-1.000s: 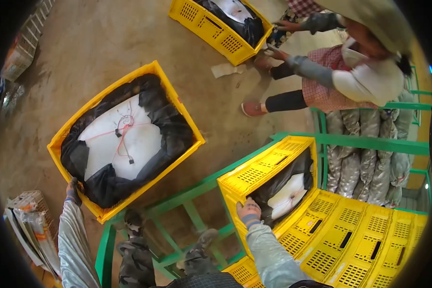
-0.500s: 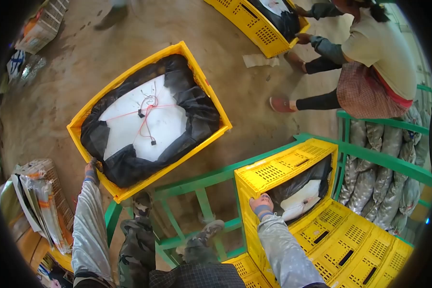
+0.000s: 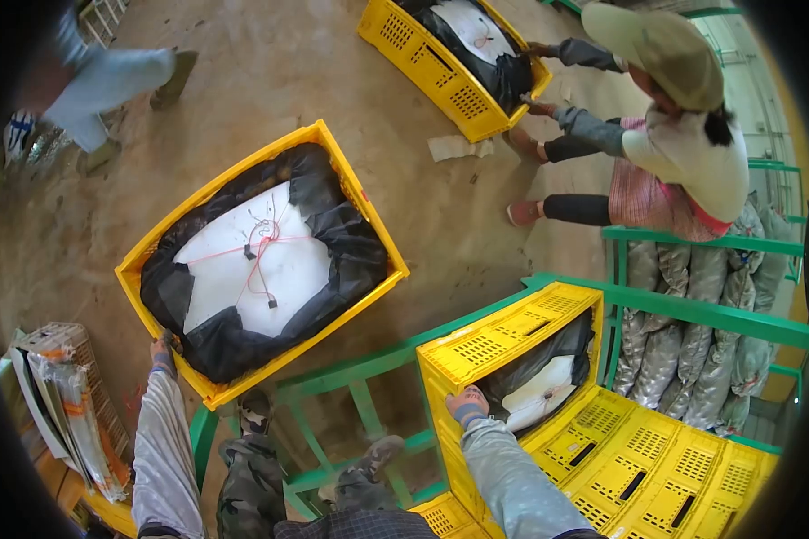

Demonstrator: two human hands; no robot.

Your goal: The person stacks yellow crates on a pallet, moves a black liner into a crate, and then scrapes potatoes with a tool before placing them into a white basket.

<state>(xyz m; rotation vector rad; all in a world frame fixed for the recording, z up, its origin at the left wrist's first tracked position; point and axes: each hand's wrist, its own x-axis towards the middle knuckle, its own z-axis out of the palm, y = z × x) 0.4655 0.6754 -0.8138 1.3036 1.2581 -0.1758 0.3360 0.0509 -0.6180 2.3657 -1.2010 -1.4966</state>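
Note:
My left hand (image 3: 167, 346) grips the lower left edge of a yellow crate (image 3: 283, 366). Black plastic (image 3: 355, 229) lines that crate, and a white sheet (image 3: 288, 269) lies inside, tied with red string. At the right, my right hand (image 3: 468, 404) is closed on the rim of a second yellow crate (image 3: 485, 350), tipped on its side with its opening toward the lower right. Black lining and a white sheet (image 3: 539, 393) show within it.
A co-worker (image 3: 692, 162) holds another yellow crate (image 3: 436, 72) at the top. Another person (image 3: 108, 85) walks at the upper left. Green rails (image 3: 692, 305), stacked yellow crates (image 3: 638, 458) and silvery wrapped bundles (image 3: 683, 350) stand right; packed sheets (image 3: 72, 413) lie left.
Both my hands and their crates appear lower and further left in view. The co-worker's crate has shifted left, with more of it showing. The walking person has come further into view.

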